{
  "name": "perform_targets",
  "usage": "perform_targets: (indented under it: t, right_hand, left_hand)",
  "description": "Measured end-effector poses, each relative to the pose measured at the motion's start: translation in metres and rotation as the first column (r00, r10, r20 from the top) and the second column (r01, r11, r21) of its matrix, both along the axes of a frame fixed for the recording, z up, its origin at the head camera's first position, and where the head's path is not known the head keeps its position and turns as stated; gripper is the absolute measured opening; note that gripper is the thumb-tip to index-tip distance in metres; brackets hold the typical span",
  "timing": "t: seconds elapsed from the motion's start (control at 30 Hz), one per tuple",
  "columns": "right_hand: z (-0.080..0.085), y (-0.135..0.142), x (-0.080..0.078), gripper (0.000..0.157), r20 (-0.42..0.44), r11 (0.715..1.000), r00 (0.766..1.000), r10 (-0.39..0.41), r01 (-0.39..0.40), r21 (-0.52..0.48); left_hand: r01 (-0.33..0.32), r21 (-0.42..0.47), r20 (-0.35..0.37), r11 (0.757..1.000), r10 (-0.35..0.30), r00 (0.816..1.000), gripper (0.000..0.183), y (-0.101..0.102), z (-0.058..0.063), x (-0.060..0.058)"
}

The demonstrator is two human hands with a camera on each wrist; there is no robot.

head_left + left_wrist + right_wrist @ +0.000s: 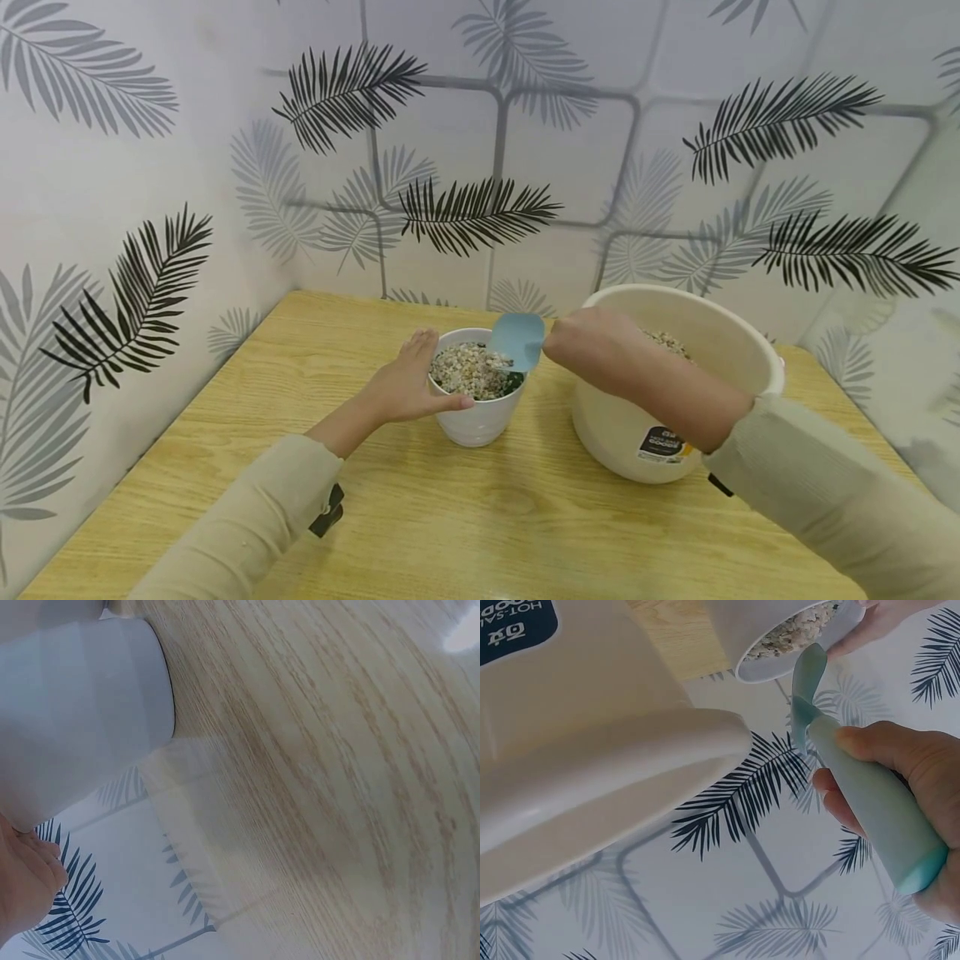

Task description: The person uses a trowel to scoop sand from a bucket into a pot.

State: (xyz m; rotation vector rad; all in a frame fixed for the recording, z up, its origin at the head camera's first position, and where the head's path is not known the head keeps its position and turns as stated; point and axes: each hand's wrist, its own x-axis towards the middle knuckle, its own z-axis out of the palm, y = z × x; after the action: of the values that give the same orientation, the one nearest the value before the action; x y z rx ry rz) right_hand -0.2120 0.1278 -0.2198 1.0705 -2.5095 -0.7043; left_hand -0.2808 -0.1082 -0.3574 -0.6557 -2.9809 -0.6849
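Note:
In the head view my right hand [600,346] grips the handle of a small scoop whose light blue blade [517,340] tips over the rim of a white pot [476,421]. The right wrist view shows the pale green scoop handle [877,802] inside my curled fingers. Pale gravel [468,371] fills much of the pot, with something dark green showing at its right side. My left hand [412,387] holds the pot's left side, thumb along the front and fingers towards the back. The left wrist view has the pot [90,712] with part of this hand [26,877].
A large cream bucket [615,429] with a dark label stands right of the pot on the wooden table [420,517]. More gravel [670,342] lies inside it. Behind the table is a leaf-patterned wall [555,167]. My right forearm passes in front of the bucket.

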Motion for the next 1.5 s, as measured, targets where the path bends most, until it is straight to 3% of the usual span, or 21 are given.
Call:
perform_targets:
  t: [0.13,0.47,0.67,0.77,0.97,1.23,1.5]
  right_hand:
    - [0.001,-0.002,0.001,0.036,0.030,0.999,0.999,-0.031,0.031,0.009]
    - [0.002,-0.007,0.004,0.033,0.019,0.999,1.000,-0.003,0.003,0.034]
    - [0.008,-0.014,-0.004,0.032,-0.023,0.989,0.995,0.097,-0.094,0.112]
    - [0.020,-0.020,-0.009,0.024,0.038,0.985,0.995,0.095,-0.099,0.140]
    - [0.044,-0.032,-0.019,0.031,0.259,0.995,0.965,-0.039,0.013,0.100]
    - [0.050,-0.040,-0.021,0.023,0.317,0.992,0.944,-0.094,0.060,0.115]
    - [0.044,-0.028,-0.016,0.050,0.346,0.998,0.936,-0.061,0.053,0.033]
  left_hand:
    - [-0.002,0.001,0.005,1.000,0.002,1.000,0.115,0.000,-0.001,0.000]
    - [-0.003,0.000,-0.003,1.000,0.003,1.000,0.114,-0.001,-0.003,0.000]
    - [-0.001,0.007,-0.002,1.000,0.001,1.000,0.116,-0.003,-0.001,-0.001]
    - [0.001,0.008,-0.003,1.000,-0.001,1.000,0.118,-0.004,0.000,-0.002]
    - [-0.004,-0.001,-0.003,1.000,0.004,1.000,0.117,-0.003,0.000,-0.003]
    - [-0.007,-0.007,0.006,1.000,0.007,1.000,0.116,-0.001,0.001,-0.002]
    - [-0.002,-0.011,0.009,1.000,0.002,1.000,0.116,-0.001,-0.002,-0.002]
